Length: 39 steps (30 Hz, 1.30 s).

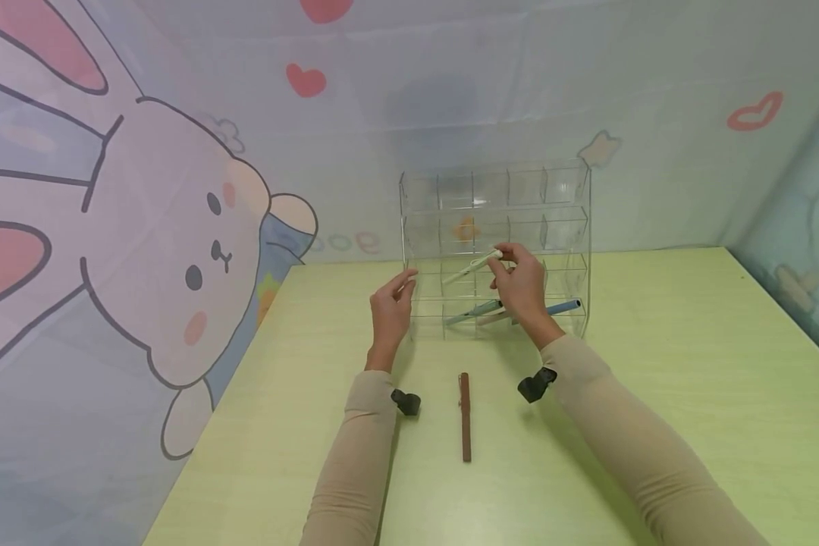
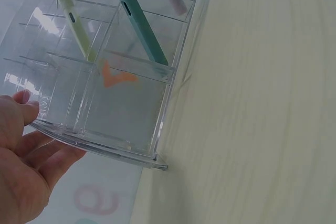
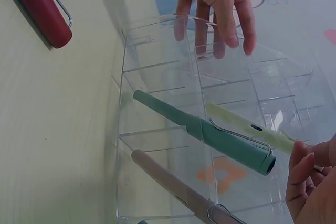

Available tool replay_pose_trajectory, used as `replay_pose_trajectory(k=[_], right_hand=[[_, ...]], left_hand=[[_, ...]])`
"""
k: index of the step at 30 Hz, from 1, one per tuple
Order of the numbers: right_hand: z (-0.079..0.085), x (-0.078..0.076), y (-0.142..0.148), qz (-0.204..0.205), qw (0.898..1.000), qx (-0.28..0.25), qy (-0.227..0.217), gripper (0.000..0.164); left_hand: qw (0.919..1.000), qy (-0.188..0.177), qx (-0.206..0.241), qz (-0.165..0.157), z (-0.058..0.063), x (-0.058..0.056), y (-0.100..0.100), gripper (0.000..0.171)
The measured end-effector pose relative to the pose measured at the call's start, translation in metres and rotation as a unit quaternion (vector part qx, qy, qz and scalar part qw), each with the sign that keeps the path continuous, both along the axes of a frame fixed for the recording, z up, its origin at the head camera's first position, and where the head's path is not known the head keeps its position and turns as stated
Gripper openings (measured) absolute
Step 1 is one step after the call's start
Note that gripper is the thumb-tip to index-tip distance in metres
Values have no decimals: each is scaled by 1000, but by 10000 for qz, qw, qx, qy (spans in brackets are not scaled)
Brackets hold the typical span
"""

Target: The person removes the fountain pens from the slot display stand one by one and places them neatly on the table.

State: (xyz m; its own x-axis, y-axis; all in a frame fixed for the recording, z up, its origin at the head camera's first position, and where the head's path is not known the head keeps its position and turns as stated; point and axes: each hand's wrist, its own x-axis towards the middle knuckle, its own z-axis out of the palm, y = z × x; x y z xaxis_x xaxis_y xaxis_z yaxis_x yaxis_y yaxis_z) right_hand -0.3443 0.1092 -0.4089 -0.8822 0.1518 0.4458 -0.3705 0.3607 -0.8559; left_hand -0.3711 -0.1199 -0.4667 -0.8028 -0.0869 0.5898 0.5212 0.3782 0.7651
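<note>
A clear acrylic pen rack (image 1: 494, 227) stands on the table, its compartments set in tiers. My left hand (image 1: 391, 307) grips the rack's left side panel, thumb on one face and fingers on the other. With thumb and fingertips my right hand (image 1: 521, 280) pinches a pale yellow-green pen (image 3: 247, 124) at its clip end. That pen slants down left, its lower end at a compartment of the second tier from the bottom. In the lowest tier lean a teal pen (image 3: 205, 132), a pinkish-beige pen (image 3: 173, 182) and a blue pen (image 1: 563, 307), partly hidden by the right hand.
On the table (image 1: 246, 455) in front of the rack, between the forearms, lies a dark red-brown pen (image 1: 465, 417) with a metal clip. Behind the rack hangs a printed cloth backdrop (image 1: 355, 152), with a large rabbit (image 1: 177, 227) at left.
</note>
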Motion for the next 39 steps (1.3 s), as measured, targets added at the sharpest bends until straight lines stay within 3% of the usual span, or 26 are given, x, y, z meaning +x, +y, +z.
replay_pose_trajectory(k=[14, 23, 39], right_hand=[[-5, 13, 1, 88, 9948, -807, 622, 31], [6, 28, 8, 345, 9805, -1531, 1182, 32], [21, 56, 20, 402, 9580, -2063, 1952, 29]], left_hand=[[9999, -88, 54, 22, 0, 0, 1, 22], [10000, 7, 69, 37, 3, -1, 2, 22], [9998, -158, 117, 19, 3, -2, 2, 23]])
